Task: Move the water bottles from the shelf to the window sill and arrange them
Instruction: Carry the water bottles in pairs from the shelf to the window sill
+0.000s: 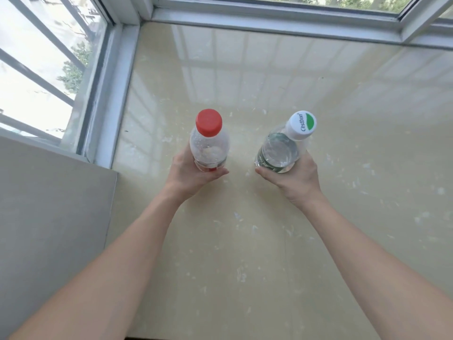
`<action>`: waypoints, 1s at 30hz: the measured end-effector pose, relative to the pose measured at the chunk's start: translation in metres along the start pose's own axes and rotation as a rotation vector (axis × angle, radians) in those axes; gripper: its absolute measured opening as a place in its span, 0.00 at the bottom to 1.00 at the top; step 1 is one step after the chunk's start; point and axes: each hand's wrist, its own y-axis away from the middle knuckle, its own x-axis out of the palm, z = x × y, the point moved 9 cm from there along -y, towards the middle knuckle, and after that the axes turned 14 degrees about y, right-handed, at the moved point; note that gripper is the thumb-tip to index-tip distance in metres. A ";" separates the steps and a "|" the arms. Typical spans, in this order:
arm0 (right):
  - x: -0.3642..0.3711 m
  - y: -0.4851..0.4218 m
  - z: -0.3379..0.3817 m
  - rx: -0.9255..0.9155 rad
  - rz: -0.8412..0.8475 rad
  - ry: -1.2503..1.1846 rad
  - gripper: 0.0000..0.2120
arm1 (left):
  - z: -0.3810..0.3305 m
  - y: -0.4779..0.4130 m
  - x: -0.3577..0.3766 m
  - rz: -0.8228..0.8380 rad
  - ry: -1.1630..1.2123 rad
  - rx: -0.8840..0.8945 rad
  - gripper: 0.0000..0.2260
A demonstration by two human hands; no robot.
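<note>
Sill [343, 168] under 2 hand-wrapped bottles [209, 146]

A red-capped bottle [209, 143] is gripped by the left hand [190, 175], a white-capped bottle [282, 148] by the right hand [294, 182], possibly just above the window sill [318, 119].

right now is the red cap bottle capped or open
Capped: the red cap sits on the neck of the bottle held in the left hand.

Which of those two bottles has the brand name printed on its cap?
The bottle with the white cap, held in the right hand: its cap reads "C'estbon" beside a green patch. The other cap is plain red.
</note>
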 end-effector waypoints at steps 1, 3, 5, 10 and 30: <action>0.000 0.001 -0.001 0.005 -0.006 -0.003 0.29 | 0.002 0.000 0.000 0.001 0.004 -0.008 0.28; -0.001 0.002 0.000 0.017 -0.008 -0.002 0.30 | 0.007 0.001 0.001 0.003 0.012 -0.031 0.30; 0.001 0.004 -0.002 0.021 0.012 0.004 0.33 | 0.009 0.004 0.001 -0.002 0.011 -0.053 0.37; -0.018 0.025 -0.012 0.038 0.135 0.280 0.40 | -0.015 0.032 -0.016 0.018 -0.282 -0.002 0.37; -0.291 0.132 0.277 -0.574 -0.350 0.908 0.25 | -0.389 0.199 -0.020 -0.262 -0.767 0.597 0.25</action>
